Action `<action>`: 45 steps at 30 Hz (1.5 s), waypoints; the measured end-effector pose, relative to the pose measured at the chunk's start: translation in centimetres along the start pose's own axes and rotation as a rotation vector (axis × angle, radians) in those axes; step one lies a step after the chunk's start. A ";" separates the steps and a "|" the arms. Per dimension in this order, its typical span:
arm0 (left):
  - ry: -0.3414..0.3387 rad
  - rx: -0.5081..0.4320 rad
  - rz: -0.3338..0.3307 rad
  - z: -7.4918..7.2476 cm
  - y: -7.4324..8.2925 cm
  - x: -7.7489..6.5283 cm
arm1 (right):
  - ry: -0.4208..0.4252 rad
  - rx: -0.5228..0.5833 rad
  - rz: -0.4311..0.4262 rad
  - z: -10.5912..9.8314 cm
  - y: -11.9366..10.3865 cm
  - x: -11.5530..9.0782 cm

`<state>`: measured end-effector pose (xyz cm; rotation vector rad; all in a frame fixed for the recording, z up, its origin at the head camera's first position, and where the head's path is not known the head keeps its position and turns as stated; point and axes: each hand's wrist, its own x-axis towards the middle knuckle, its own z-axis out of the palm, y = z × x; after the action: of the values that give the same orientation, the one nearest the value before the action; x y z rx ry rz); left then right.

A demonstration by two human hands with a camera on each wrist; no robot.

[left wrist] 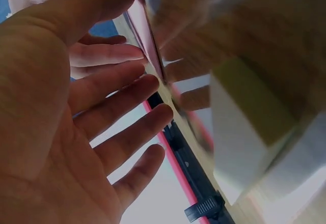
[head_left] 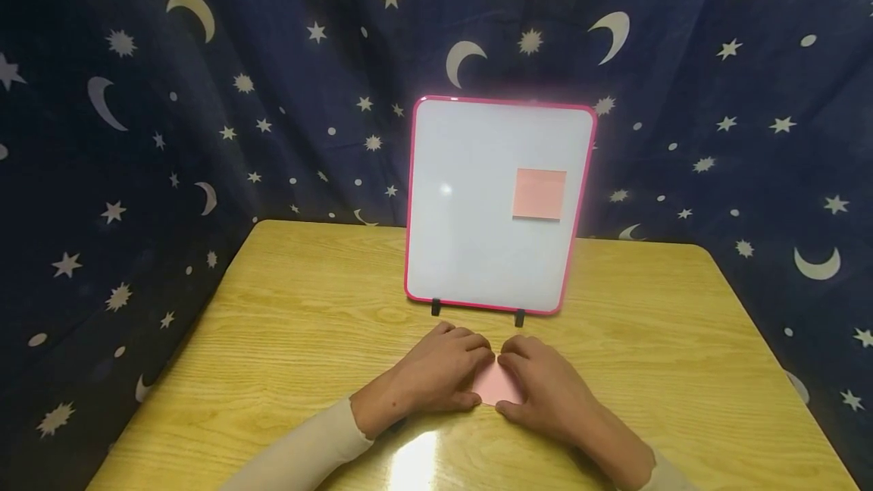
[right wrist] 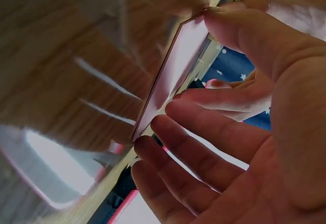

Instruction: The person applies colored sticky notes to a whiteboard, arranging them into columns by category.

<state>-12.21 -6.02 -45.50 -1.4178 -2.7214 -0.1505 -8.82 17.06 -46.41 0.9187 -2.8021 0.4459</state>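
Left grip [head_left: 442, 370] and right grip [head_left: 551, 391] hold pink sticky note [head_left: 496, 388] at whiteboard's [head_left: 470, 241] six o'clock; likely aligning step; next move requires steady edges.

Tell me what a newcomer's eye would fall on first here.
Probably the pink-framed whiteboard standing on the table, with a pink square on its right side. Next, the left hand and right hand touching a pink sheet in front of it. Behind hangs a starry blue curtain.

Head view from above, forward-down; wrist views low, close, tilted, pink paper [head_left: 497, 384] in all.
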 end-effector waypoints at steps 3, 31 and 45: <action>-0.008 0.004 0.010 0.0 0.1 0.0 | -0.004 -0.003 -0.011 0.0 -0.1 0.0; -0.048 -0.007 0.030 -0.5 0.1 -0.2 | -0.022 -0.012 -0.038 0.2 -0.2 -0.2; -0.039 -0.042 0.029 -0.4 0.2 -0.2 | 0.040 -0.006 -0.092 0.0 -0.2 -0.3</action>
<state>-11.90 -6.14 -45.09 -1.4862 -2.7431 -0.1807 -8.47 17.06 -46.46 1.0211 -2.7108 0.4369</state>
